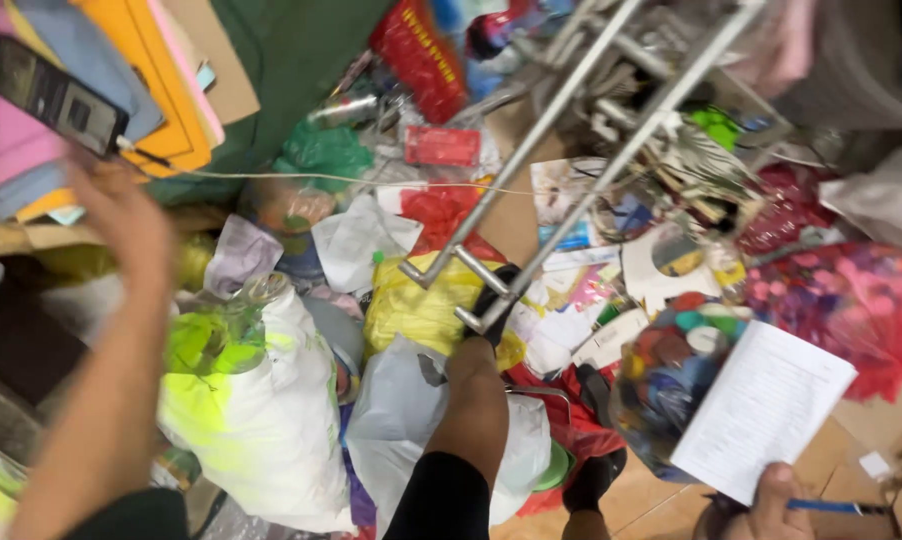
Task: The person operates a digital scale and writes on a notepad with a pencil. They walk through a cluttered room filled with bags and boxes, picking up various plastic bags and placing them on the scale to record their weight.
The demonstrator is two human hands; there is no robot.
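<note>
The left hand (121,215) is raised on an outstretched forearm, blurred, its fingers loosely spread and holding nothing, just below a dark flat rectangular device (56,95) that rests against a stack of pink, blue and orange boards (151,70). Between the two arms sits a white plastic sack splashed with neon yellow (261,410). The right hand (476,365), in a black sleeve, reaches forward and closes on the black grip of a long silver metal frame (571,150), which slants up and away over the heap of bags; further right, another person's hand (771,500) holds a white printed booklet (766,410) and a blue pen.

Left hand (121,215) motion-blurred, its grip on the dark device (56,95) perhaps unclear
</note>
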